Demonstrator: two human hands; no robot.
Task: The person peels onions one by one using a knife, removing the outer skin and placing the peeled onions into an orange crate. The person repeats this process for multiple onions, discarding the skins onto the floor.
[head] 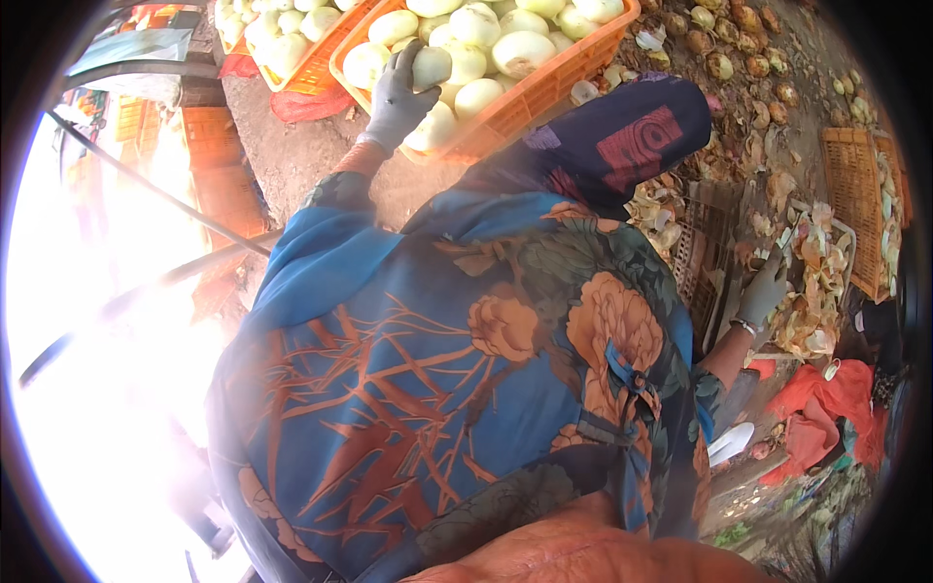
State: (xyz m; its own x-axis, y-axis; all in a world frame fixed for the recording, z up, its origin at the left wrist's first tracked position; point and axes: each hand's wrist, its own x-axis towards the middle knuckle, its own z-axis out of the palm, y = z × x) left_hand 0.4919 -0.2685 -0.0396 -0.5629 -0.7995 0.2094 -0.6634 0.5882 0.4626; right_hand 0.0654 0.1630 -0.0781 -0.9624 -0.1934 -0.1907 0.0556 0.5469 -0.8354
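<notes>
At the top of the head view, my left hand (399, 98) in a grey glove closes its fingers and thumb around a peeled onion (431, 68). That onion lies among many peeled onions in an orange plastic crate (503, 124). Far to the right, my right hand (765, 290), also gloved, is low beside a pale container (851, 251) heaped with onion skins (809, 291). A thin thing shows near its fingertips, too small to make out, and whether the hand grips it is unclear. A floral apron covers my body between the hands.
Another orange crate of peeled onions (313, 65) stands at upper left. Unpeeled onions (729, 33) and loose skins litter the ground at upper right. A wicker-like orange basket (853, 211) stands at far right, above red mesh bags (809, 415). Strong glare hides much of the left side.
</notes>
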